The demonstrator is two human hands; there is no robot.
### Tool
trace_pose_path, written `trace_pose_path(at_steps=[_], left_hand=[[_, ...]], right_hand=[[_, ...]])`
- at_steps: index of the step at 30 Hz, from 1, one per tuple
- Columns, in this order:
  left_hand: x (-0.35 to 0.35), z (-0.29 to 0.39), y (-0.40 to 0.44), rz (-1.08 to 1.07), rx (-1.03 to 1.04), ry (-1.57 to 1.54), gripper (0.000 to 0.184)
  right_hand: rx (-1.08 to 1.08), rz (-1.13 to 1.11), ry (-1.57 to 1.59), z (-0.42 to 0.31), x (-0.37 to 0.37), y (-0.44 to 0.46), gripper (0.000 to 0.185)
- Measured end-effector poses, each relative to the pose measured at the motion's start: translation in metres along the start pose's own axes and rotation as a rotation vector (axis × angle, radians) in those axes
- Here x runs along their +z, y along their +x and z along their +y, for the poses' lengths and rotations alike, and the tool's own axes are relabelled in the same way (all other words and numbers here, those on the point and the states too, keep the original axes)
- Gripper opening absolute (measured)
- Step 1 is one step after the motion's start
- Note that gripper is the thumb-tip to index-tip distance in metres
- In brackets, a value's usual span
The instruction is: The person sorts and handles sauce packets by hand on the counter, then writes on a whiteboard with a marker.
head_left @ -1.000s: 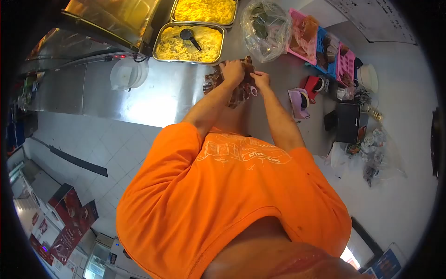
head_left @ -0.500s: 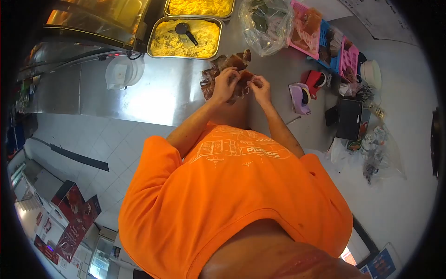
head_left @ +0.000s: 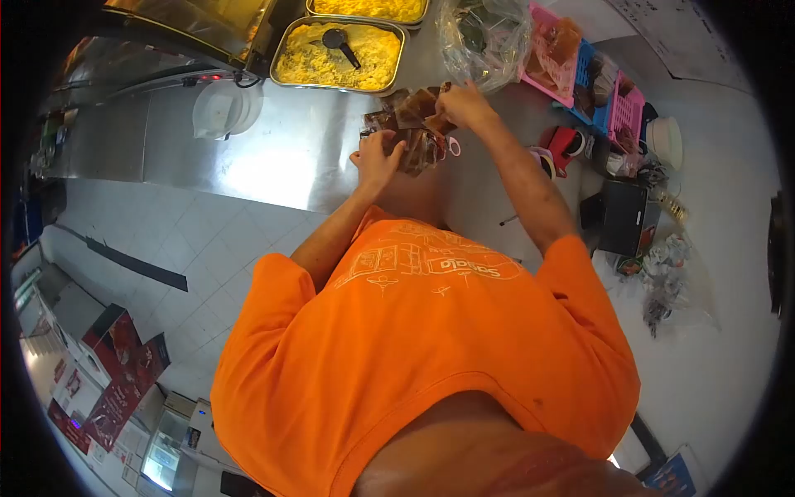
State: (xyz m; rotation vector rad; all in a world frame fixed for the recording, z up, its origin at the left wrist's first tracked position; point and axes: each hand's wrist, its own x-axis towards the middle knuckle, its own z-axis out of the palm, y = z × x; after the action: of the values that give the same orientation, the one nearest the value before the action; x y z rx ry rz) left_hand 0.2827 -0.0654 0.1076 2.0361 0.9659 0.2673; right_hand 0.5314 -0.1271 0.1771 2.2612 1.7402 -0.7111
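Observation:
A pile of small clear packets of brown sauce (head_left: 424, 149) lies on the steel counter in front of me. My left hand (head_left: 378, 162) rests at the pile's near left edge, thumb and fingers apart, touching the packets. At the far right side of the pile, my right hand (head_left: 462, 106) has its fingers bent and closed on a sauce packet; the fingertips are partly hidden. A pink loop that looks like a scissors handle (head_left: 454, 147) sticks out from the pile's right side.
Behind the pile stands a metal tray of yellow shredded food (head_left: 302, 62) with a black scoop (head_left: 335, 40). A clear plastic bag (head_left: 489, 50), pink baskets (head_left: 551, 54) and a blue basket (head_left: 586, 79) are at the back right. A red tape dispenser (head_left: 563, 141) sits right, a white container (head_left: 217, 112) left.
My hands have moved apart: the right one up to the far side of the pile, the left one down and left. The pink loop now shows, and my right forearm partly covers the purple tape dispenser.

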Motion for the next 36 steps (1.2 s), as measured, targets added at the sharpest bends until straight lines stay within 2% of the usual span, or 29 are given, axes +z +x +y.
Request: trace_pose_path(at_steps=[1,4,8,9,12,15,18,22,25,27,30,31,34,36], left_hand=[[-0.005,-0.001,0.0,-0.018,-0.025,0.033,0.035],[-0.015,0.001,0.007,0.0,0.004,0.193,0.033],[-0.01,0.0,0.037,0.04,0.055,0.315,0.03],[-0.006,0.004,0.043,0.108,0.088,0.334,0.029],[0.002,0.015,0.061,-0.069,-0.046,0.494,0.025],[0.02,0.013,0.067,-0.039,-0.11,0.487,0.023],[0.025,0.017,0.063,0.151,0.06,0.218,0.013],[0.011,0.042,0.045,0.152,0.337,0.19,0.013],[0.007,0.041,0.04,0.136,0.399,0.129,0.014],[0.006,0.029,0.039,0.159,0.367,0.118,0.018],[-0.003,0.014,0.037,0.207,0.192,0.054,0.026],[-0.005,0.005,0.037,0.204,0.149,0.128,0.031],[-0.007,-0.017,0.037,0.167,0.131,0.201,0.028],[-0.005,-0.02,0.039,0.164,0.15,0.206,0.026]], right_hand=[[-0.025,-0.069,-0.088,-0.003,-0.008,0.016,0.02],[-0.13,0.068,0.013,0.006,0.018,0.067,0.025],[-0.101,0.06,-0.13,0.007,0.031,0.083,0.027],[-0.099,0.08,-0.152,0.008,0.031,0.081,0.026],[-0.102,0.083,-0.153,0.017,0.028,0.07,0.022],[-0.175,0.128,-0.081,0.03,0.019,0.045,0.016],[-0.311,0.314,-0.078,0.021,0.007,0.006,0.01],[-0.48,0.554,-0.075,-0.004,-0.002,-0.023,0.007],[-0.492,0.527,-0.139,-0.004,0.026,-0.016,0.005],[-0.429,0.509,-0.126,-0.003,0.037,-0.022,0.006],[-0.315,0.526,-0.069,-0.004,0.046,-0.044,0.005],[-0.27,0.54,-0.046,-0.005,0.046,-0.056,0.004],[-0.102,0.646,0.151,0.002,0.041,-0.093,0.006],[0.031,0.571,0.337,0.025,0.034,-0.118,0.009]])
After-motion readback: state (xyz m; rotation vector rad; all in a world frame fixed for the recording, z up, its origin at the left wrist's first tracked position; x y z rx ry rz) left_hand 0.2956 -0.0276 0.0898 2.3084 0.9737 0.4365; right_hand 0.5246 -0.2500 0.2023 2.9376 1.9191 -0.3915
